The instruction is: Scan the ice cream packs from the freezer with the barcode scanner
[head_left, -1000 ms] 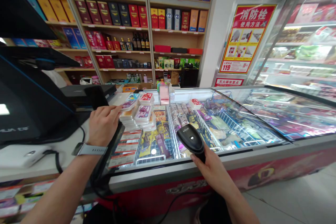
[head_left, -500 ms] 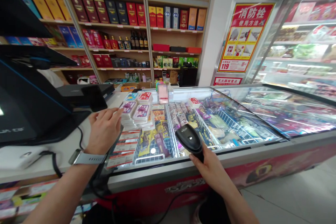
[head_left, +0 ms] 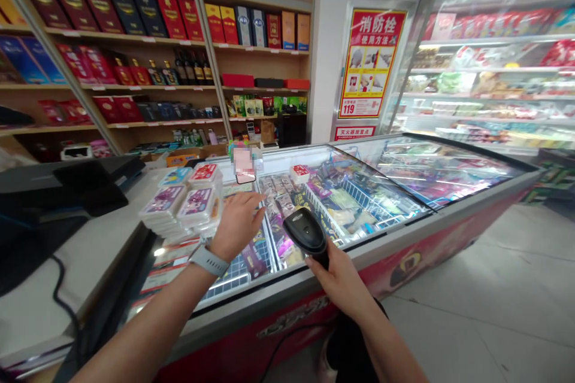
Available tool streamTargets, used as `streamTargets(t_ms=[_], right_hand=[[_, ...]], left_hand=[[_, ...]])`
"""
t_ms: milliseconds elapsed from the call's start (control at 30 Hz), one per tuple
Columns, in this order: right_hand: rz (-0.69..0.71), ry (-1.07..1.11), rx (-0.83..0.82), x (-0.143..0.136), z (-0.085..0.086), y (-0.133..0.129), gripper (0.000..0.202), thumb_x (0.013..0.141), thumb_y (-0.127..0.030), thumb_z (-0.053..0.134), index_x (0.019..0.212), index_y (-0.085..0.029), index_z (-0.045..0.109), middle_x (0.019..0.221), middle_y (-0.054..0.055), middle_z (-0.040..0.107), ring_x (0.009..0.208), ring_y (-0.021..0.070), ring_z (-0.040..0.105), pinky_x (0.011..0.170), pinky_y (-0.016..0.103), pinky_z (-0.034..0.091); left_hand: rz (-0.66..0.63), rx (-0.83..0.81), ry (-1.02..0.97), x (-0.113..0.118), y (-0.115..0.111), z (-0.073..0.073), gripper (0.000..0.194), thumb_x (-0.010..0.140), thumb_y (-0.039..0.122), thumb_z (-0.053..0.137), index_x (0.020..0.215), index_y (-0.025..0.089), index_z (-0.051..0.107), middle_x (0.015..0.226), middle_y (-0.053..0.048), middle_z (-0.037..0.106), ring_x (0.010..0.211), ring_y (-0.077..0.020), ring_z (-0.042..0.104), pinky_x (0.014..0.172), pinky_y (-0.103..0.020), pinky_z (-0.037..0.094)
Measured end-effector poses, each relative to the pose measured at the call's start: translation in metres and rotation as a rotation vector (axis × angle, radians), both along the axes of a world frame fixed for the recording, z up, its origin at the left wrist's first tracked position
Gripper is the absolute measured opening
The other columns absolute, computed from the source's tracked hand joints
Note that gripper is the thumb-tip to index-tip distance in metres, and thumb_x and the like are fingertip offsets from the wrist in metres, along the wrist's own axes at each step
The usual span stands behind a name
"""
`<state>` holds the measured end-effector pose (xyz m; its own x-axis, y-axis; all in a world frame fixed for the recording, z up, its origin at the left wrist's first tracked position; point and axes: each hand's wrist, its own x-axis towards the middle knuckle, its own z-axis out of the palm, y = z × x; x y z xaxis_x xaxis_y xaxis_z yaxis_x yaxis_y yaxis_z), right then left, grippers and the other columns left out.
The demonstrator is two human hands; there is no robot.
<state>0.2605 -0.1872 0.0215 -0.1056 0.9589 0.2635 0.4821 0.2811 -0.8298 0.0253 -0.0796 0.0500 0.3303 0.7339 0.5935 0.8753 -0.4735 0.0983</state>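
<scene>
My right hand (head_left: 335, 278) is wrapped round the handle of a black barcode scanner (head_left: 306, 232), its head pointing forward over the freezer's front edge. My left hand (head_left: 239, 224), with a grey-strapped watch (head_left: 209, 260) on the wrist, reaches over the glass-topped chest freezer (head_left: 381, 239). Its fingers stretch forward and hold nothing. Just left of that hand, stacks of clear plastic packs with purple labels (head_left: 201, 203) rest on the freezer top. One small pack with a red label (head_left: 299, 174) lies apart, farther right. A pink phone-like object (head_left: 245, 169), partly blurred out, stands behind the stacks.
A white counter (head_left: 40, 305) with dark checkout equipment (head_left: 90, 185) adjoins the freezer on the left. Shelves (head_left: 148, 39) of boxes and bottles line the back. A lit display fridge (head_left: 489, 72) stands right. The scanner's cable (head_left: 287, 338) hangs before the freezer.
My left hand has moved right, from beside the stacked packs and the counter to over the freezer baskets. The view has turned right. The scanner stays in my right hand.
</scene>
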Motion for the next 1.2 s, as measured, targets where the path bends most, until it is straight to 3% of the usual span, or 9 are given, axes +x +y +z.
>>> streamTargets(t_ms=[100, 333, 567, 700, 800, 867, 1033, 1200], right_hand=[[-0.054, 0.01, -0.01, 0.015, -0.003, 0.0, 0.027, 0.088, -0.025, 0.056, 0.114, -0.017, 0.055, 0.11, 0.011, 0.067, 0.103, 0.0262, 0.063, 0.091, 0.038, 0.046], [-0.14, 0.039, -0.037, 0.05, -0.009, -0.001, 0.03, 0.089, -0.026, 0.056, 0.118, -0.018, 0.056, 0.114, 0.011, 0.068, 0.107, 0.0275, 0.063, 0.092, 0.038, 0.047], [-0.169, 0.072, -0.025, 0.068, -0.017, -0.002, 0.039, 0.09, -0.026, 0.055, 0.128, -0.018, 0.052, 0.122, 0.011, 0.066, 0.113, 0.0262, 0.061, 0.096, 0.036, 0.046], [-0.169, 0.065, -0.037, 0.069, -0.019, -0.002, 0.038, 0.09, -0.025, 0.055, 0.127, -0.018, 0.052, 0.123, 0.011, 0.065, 0.114, 0.026, 0.061, 0.096, 0.036, 0.045], [-0.165, 0.058, -0.042, 0.066, -0.019, -0.001, 0.038, 0.09, -0.026, 0.055, 0.127, -0.018, 0.051, 0.124, 0.012, 0.064, 0.115, 0.0259, 0.06, 0.097, 0.036, 0.045], [-0.164, 0.047, -0.052, 0.063, -0.019, -0.002, 0.037, 0.09, -0.027, 0.055, 0.126, -0.017, 0.052, 0.12, 0.012, 0.065, 0.113, 0.0263, 0.061, 0.097, 0.036, 0.045], [-0.156, 0.02, -0.062, 0.052, -0.016, -0.004, 0.03, 0.09, -0.029, 0.054, 0.118, -0.017, 0.055, 0.111, 0.012, 0.067, 0.106, 0.0267, 0.063, 0.091, 0.037, 0.047], [-0.116, 0.016, -0.056, 0.038, -0.009, -0.005, 0.025, 0.089, -0.027, 0.055, 0.113, -0.018, 0.056, 0.108, 0.01, 0.068, 0.103, 0.0261, 0.064, 0.089, 0.036, 0.047]], left_hand=[[0.045, -0.12, 0.095, 0.034, 0.046, -0.007, 0.036, 0.092, 0.032, 0.046, 0.122, 0.019, 0.061, 0.121, -0.008, 0.066, 0.113, -0.0256, 0.056, 0.098, -0.04, 0.04], [0.065, -0.182, 0.163, 0.105, 0.146, -0.025, 0.039, 0.088, 0.034, 0.052, 0.122, 0.016, 0.058, 0.12, -0.014, 0.065, 0.116, -0.031, 0.053, 0.095, -0.046, 0.04], [0.108, -0.215, 0.183, 0.141, 0.201, -0.041, 0.042, 0.087, 0.029, 0.059, 0.125, 0.012, 0.056, 0.13, -0.02, 0.058, 0.125, -0.0338, 0.046, 0.105, -0.057, 0.031], [0.114, -0.224, 0.171, 0.139, 0.206, -0.048, 0.038, 0.089, 0.034, 0.059, 0.122, 0.015, 0.058, 0.13, -0.013, 0.057, 0.123, -0.0284, 0.051, 0.104, -0.056, 0.037], [0.081, -0.229, 0.125, 0.13, 0.199, -0.052, 0.038, 0.09, 0.038, 0.058, 0.123, 0.018, 0.057, 0.129, -0.01, 0.056, 0.115, -0.0238, 0.056, 0.097, -0.049, 0.047], [0.055, -0.235, 0.069, 0.121, 0.192, -0.052, 0.036, 0.091, 0.037, 0.058, 0.121, 0.017, 0.058, 0.128, -0.01, 0.057, 0.115, -0.0235, 0.056, 0.098, -0.049, 0.046], [0.009, -0.267, -0.18, 0.088, 0.164, -0.045, 0.021, 0.087, 0.023, 0.055, 0.101, 0.016, 0.069, 0.115, -0.015, 0.064, 0.126, -0.0311, 0.047, 0.107, -0.05, 0.033], [0.032, -0.383, -0.574, 0.05, 0.123, -0.048, 0.027, 0.082, 0.038, 0.058, 0.092, 0.019, 0.074, 0.095, -0.015, 0.07, 0.108, -0.0345, 0.058, 0.096, -0.049, 0.039]])
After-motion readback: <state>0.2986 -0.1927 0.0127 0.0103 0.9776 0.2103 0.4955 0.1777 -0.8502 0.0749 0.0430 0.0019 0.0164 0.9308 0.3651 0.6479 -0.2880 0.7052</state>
